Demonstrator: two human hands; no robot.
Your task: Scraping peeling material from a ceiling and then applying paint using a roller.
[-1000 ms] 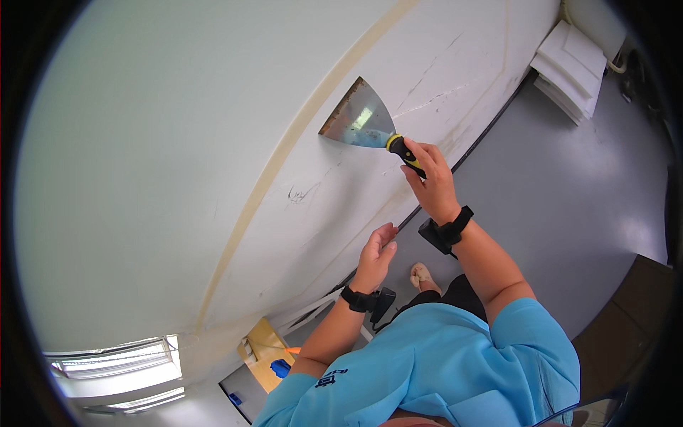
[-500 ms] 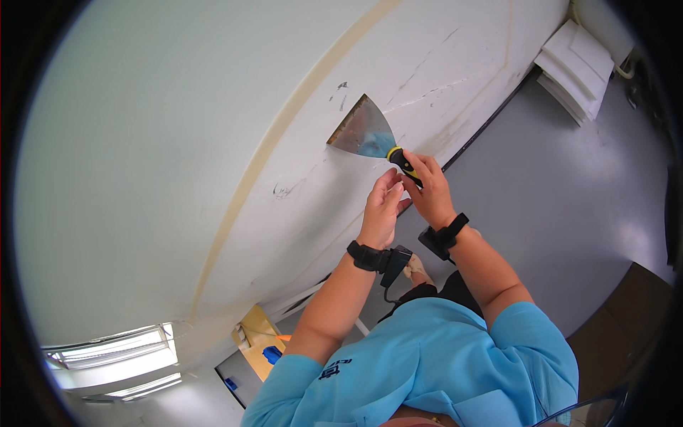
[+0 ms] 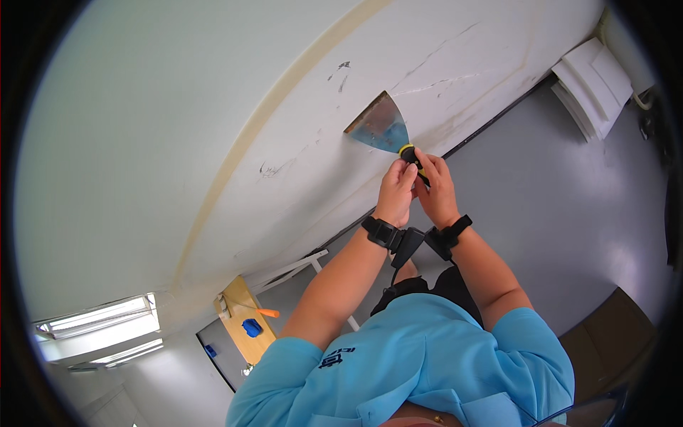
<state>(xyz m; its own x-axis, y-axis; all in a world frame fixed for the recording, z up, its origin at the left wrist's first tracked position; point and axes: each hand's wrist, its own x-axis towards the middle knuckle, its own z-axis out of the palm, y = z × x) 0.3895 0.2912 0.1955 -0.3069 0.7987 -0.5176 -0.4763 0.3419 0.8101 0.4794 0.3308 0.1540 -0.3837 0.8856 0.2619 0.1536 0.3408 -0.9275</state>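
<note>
A wide putty knife (image 3: 384,127) with a flared metal blade and a black-and-yellow handle is held in front of the white wall (image 3: 178,107). Its blade tilts up to the left; whether the edge touches the wall I cannot tell. My right hand (image 3: 439,191) is closed round the handle from the right, with fingers along it. From the left, my left hand (image 3: 393,191) closes on the same handle, its thumb and fingers pressed against it just below the blade. The lower handle is partly hidden by both hands. Dark scuffs (image 3: 272,171) and scratches mark the wall around the blade.
A tan strip (image 3: 235,153) curves along the wall. White panels (image 3: 594,82) lean at the far right above the grey floor (image 3: 526,192). At lower left, a wooden table (image 3: 245,324) holds a blue item (image 3: 252,327) and an orange-handled tool (image 3: 267,312). A brown box-like thing (image 3: 608,341) stands lower right.
My left hand, earlier with loose fingers beside the handle, has closed on it. The putty knife has shifted slightly right, and the view has moved, showing more of the wooden table.
</note>
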